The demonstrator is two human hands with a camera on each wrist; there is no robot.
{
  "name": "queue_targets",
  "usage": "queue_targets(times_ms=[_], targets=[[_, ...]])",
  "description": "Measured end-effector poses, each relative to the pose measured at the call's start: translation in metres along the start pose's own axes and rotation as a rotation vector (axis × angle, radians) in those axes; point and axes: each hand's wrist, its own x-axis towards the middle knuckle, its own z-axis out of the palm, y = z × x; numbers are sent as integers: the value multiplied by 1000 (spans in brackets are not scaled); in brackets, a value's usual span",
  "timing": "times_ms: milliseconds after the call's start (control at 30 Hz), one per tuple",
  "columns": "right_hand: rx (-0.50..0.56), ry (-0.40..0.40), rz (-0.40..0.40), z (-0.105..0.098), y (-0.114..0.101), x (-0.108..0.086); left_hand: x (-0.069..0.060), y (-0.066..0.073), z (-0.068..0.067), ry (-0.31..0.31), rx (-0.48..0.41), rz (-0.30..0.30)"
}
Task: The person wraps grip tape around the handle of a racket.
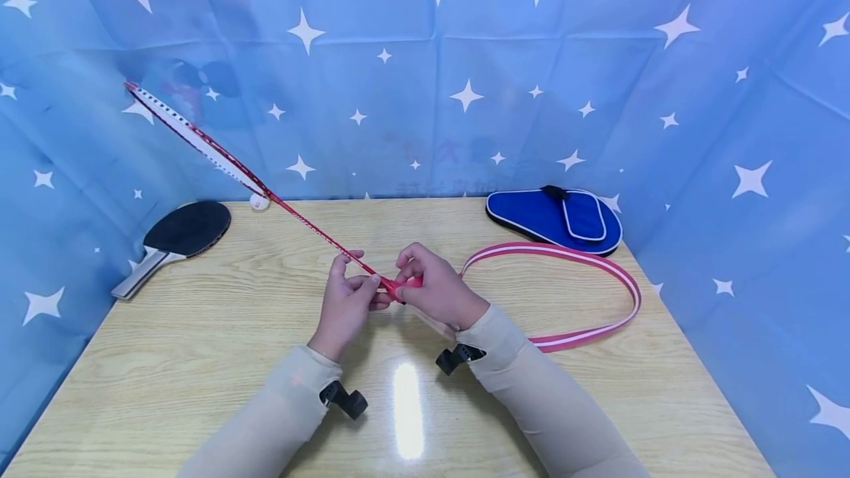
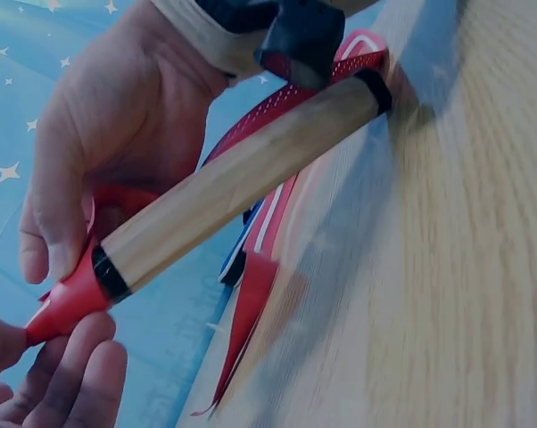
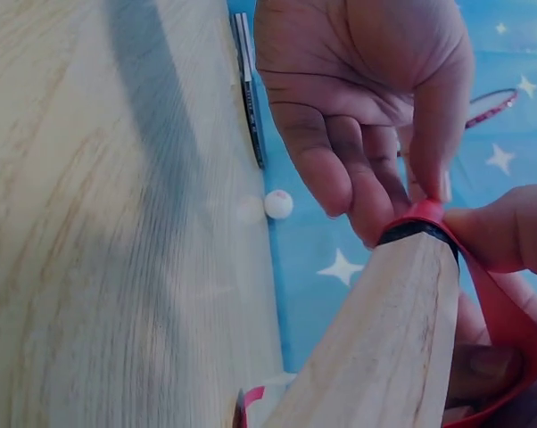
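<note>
A badminton racket point(image 1: 312, 226) slants up to the left, its head raised off the table. Its handle point(image 2: 242, 178) is bare wood with black bands at both ends. My left hand point(image 1: 345, 308) pinches the red cone point(image 2: 72, 303) where shaft and handle meet. Opposite it, my right hand point(image 1: 441, 286) pinches red grip tape point(image 3: 496, 312) against the handle's upper end. The rest of that grip tape point(image 1: 564, 250), red with a white stripe, loops out right of the right hand. A pointed red strip point(image 2: 251, 312) hangs down in the left wrist view.
On the table point(image 1: 199, 389) a black table tennis paddle point(image 1: 189, 227) lies at the left. A white ball point(image 1: 260, 202) sits by the back edge. The blue paddle case point(image 1: 531, 212) is at the back right. A starry blue curtain point(image 1: 412, 94) surrounds the table.
</note>
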Motion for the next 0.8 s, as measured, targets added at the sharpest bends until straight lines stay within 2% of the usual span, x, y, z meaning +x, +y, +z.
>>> queue_targets(times_ms=[133,267,400,567,800], targets=[[14,13,3,1,2,1,-2,-2,4,56,-38,-8],[37,21,0,2,1,0,-4,-4,7,79,-34,9],[61,29,-7,4,0,-1,-6,-4,9,61,12,23],[27,18,-44,9,2,-1,-7,-3,9,42,89,6],[-81,-33,-97,4,1,0,-7,0,8,37,92,-4]])
